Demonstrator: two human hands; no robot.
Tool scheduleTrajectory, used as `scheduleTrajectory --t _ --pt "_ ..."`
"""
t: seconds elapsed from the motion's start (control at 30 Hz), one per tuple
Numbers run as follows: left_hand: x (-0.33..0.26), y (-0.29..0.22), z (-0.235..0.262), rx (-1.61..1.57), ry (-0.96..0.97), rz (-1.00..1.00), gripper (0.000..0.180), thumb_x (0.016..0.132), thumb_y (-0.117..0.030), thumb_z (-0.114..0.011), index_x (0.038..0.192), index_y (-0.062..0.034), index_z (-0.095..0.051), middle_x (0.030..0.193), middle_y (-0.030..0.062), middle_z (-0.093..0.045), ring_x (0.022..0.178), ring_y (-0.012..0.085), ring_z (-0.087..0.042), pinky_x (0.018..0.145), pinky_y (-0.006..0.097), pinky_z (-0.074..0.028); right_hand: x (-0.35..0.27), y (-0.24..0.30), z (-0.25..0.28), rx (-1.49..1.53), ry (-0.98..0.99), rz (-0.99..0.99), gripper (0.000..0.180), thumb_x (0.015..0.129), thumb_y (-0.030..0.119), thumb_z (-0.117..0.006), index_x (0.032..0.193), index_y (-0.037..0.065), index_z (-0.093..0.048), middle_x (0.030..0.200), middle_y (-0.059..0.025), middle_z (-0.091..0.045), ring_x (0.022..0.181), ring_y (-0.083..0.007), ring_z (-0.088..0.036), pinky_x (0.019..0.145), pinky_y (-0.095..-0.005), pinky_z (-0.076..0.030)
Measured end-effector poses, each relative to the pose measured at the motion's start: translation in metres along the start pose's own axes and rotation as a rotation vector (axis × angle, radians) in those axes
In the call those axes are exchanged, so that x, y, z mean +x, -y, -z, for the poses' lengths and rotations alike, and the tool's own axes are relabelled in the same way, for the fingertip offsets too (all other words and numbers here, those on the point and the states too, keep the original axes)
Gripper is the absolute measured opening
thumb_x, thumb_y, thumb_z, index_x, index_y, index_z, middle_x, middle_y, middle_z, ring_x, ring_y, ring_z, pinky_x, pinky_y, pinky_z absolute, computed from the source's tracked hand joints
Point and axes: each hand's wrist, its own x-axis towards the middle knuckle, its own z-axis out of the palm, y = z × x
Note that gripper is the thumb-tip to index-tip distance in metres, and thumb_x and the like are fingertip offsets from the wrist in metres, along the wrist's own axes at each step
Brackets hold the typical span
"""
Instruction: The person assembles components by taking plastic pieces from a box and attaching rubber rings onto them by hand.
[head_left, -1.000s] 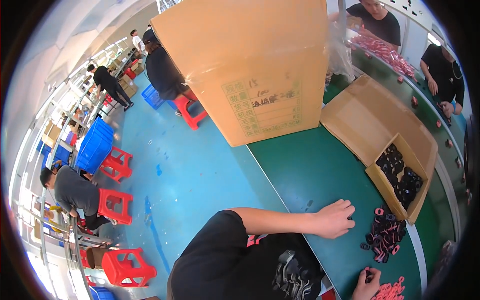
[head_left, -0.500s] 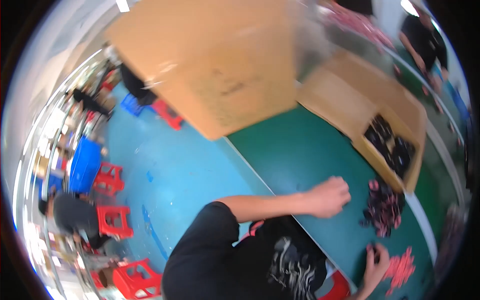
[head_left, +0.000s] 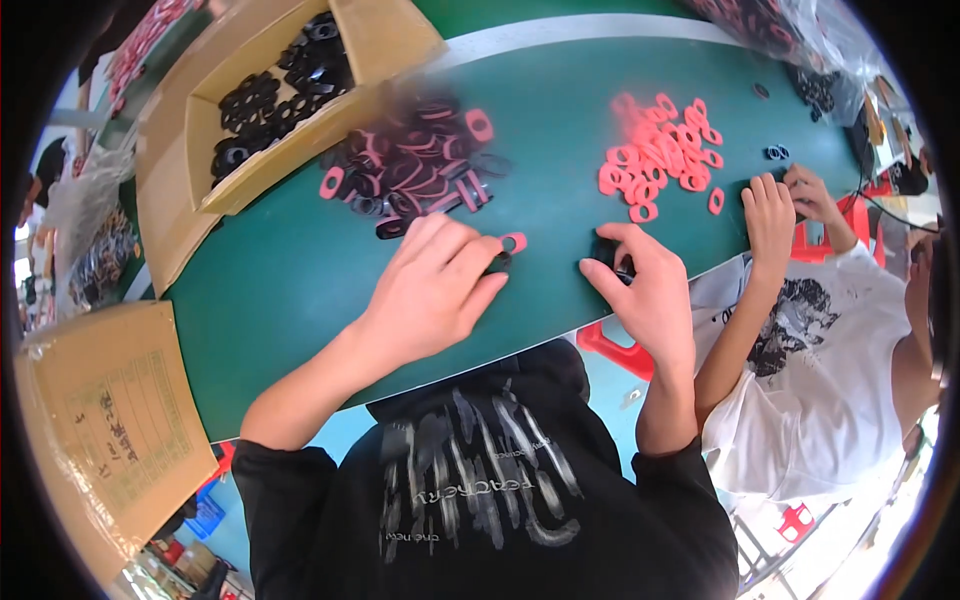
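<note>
My left hand (head_left: 425, 285) is closed in a pinch, with a small black piece (head_left: 500, 263) at its fingertips. Right against those fingertips is a pink oval ring (head_left: 514, 242). My right hand (head_left: 650, 290) curls its thumb and fingers round a small black part (head_left: 624, 266), which they partly cover. Beyond my left hand lies a mixed pile of black and pink rings (head_left: 415, 170). A heap of pink oval rings (head_left: 655, 150) lies on the green table (head_left: 540, 130), past my right hand.
An open cardboard box (head_left: 235, 200) of black rings stands at the far left. Another carton (head_left: 110, 420) is beside the table's left end. On the right, a co-worker's hands (head_left: 770, 220) are close to small black rings (head_left: 777, 153). Plastic bags lie at the far right.
My view has swung from the floor and carton to the tabletop. My left hand now pinches a black piece; my right hand has moved beside it, holding a black part.
</note>
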Motion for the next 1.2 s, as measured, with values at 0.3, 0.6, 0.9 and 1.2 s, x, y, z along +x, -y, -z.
scheduleTrajectory --t 0.3,0.6,0.9,1.2 --pt "0.018 0.003 -0.027 0.165 0.003 -0.004 0.028 0.078 -0.006 -0.081 0.101 -0.0014 -0.066 0.093 0.0104 -0.056 0.088 0.0318 -0.055 0.080 0.043 -0.046 0.006 -0.015 0.017 0.095 0.178 0.063 0.037 0.083 0.010 -0.074 0.120 0.007 -0.068 0.080 -0.0074 -0.061 0.073 -0.0258 -0.064 0.068 -0.0373 -0.052" --pt "0.023 -0.003 -0.012 0.116 0.093 0.089 0.023 0.079 -0.002 -0.078 0.097 -0.0005 -0.066 0.090 0.0114 -0.057 0.088 0.0323 -0.057 0.080 0.043 -0.048 0.007 -0.015 0.017 0.066 0.162 0.129 0.042 0.081 0.001 -0.074 0.122 0.002 -0.067 0.080 -0.0080 -0.057 0.070 -0.0219 -0.059 0.067 -0.0331 -0.050" --pt "0.026 -0.002 -0.012 0.040 0.121 0.091 0.018 0.080 -0.002 -0.077 0.093 -0.0010 -0.065 0.089 0.0117 -0.055 0.087 0.0317 -0.058 0.077 0.043 -0.050 0.007 -0.005 0.011 0.014 0.114 0.008 0.038 0.080 0.012 -0.079 0.116 0.007 -0.068 0.080 -0.0075 -0.066 0.070 -0.0258 -0.066 0.064 -0.0387 -0.052" --pt "0.032 -0.010 -0.004 0.093 0.350 0.212 0.016 0.087 -0.006 -0.071 0.091 -0.0006 -0.057 0.092 0.0155 -0.056 0.075 0.0370 -0.065 0.063 0.048 -0.055 0.008 -0.006 0.013 0.008 0.085 0.109 0.032 0.081 0.013 -0.079 0.111 0.010 -0.071 0.078 -0.0038 -0.064 0.067 -0.0211 -0.066 0.058 -0.0340 -0.050"
